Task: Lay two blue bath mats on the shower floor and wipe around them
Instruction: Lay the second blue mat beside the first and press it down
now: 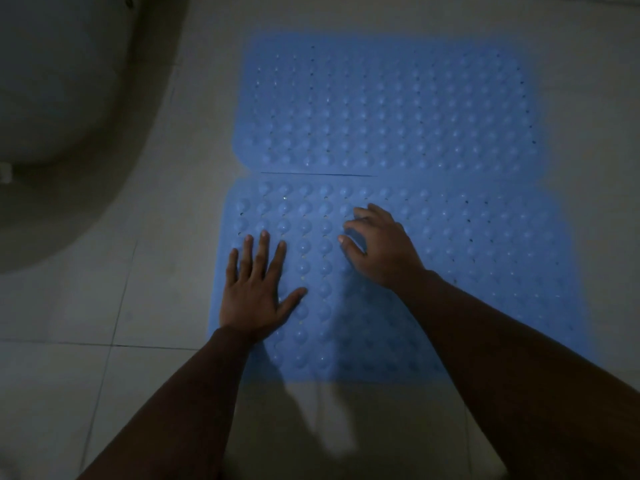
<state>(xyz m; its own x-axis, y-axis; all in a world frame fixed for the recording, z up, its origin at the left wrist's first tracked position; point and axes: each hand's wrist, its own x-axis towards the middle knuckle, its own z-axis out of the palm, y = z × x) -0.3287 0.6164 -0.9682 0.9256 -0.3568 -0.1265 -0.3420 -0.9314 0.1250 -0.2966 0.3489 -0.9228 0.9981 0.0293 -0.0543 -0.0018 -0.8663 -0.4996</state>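
Two blue bath mats with rows of round bumps and small holes lie flat on the pale tiled floor, edge to edge. The far mat (388, 105) sits beyond a thin dark seam; the near mat (467, 271) is under my hands. My left hand (258, 289) presses flat on the near mat's left part, fingers straight and spread. My right hand (377, 244) rests on the same mat near its middle, fingers bent with the tips touching the bumps, holding nothing.
A large rounded white fixture (62, 109), probably a toilet bowl, fills the upper left with a dark shadow around its base. Pale floor tiles (86, 375) with thin grout lines surround the mats. The light is dim.
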